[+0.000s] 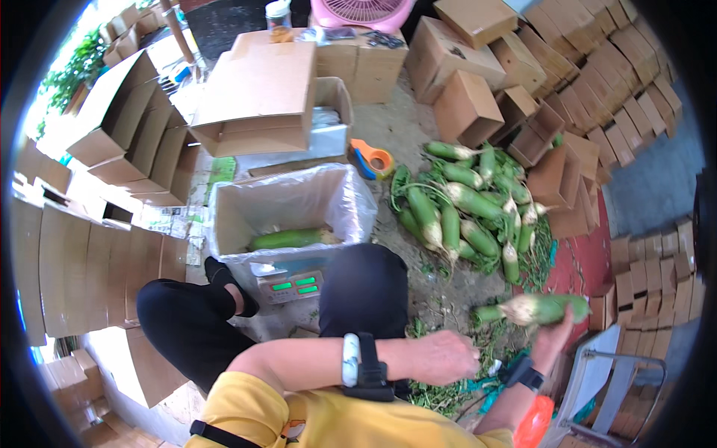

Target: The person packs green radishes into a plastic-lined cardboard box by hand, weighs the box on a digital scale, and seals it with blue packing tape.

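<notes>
My right hand (556,331) grips a large green radish (535,309) by its right end, above the leaf-strewn floor at the right. The radish has a pale band near its left side. My left hand (440,357) is curled into a fist below and left of it, apart from the radish; its palm side is hidden. Ahead is a heap of green radishes (473,204) with pale root ends and some leaves. Another green radish (288,239) lies inside a plastic-lined cardboard box (263,204). That box stands on a digital scale (294,287) with lit green displays.
An orange and blue tape dispenser (372,159) lies beyond the lined box. Open cardboard boxes (255,84) stand at the back, and more cartons (89,269) line the left. A pink fan (364,12) is at the top. A folding hand truck (608,375) stands right.
</notes>
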